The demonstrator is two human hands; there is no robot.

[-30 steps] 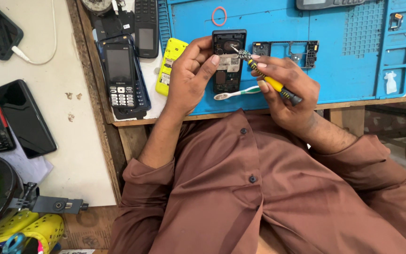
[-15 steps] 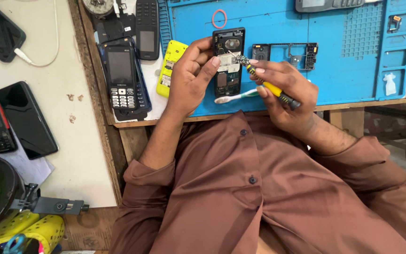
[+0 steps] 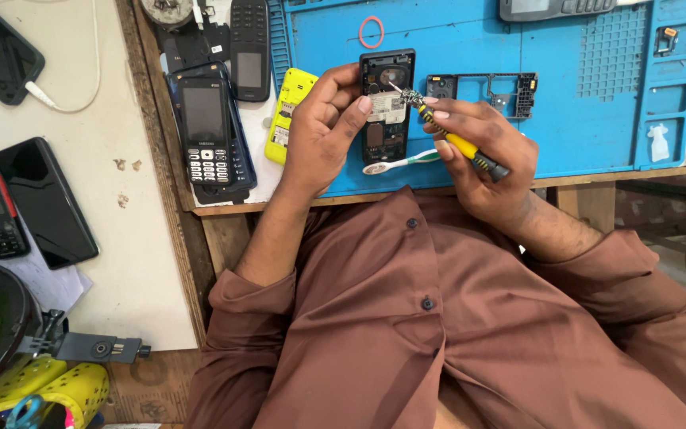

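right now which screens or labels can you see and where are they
Black keypad phone, left of the left hand: dark rectangular screen, white keys.
Second black bar phone, top left: dark screen.
Black slab smartphone, white table: blank glass.
Opened black phone body, held by left hand: white label inside.

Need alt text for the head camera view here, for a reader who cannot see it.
A person's left hand steadies an opened black phone on a blue work mat while the right hand holds a yellow-handled screwdriver with its tip at the phone's inside. A white toothbrush lies just below, and keypad phones sit to the left.
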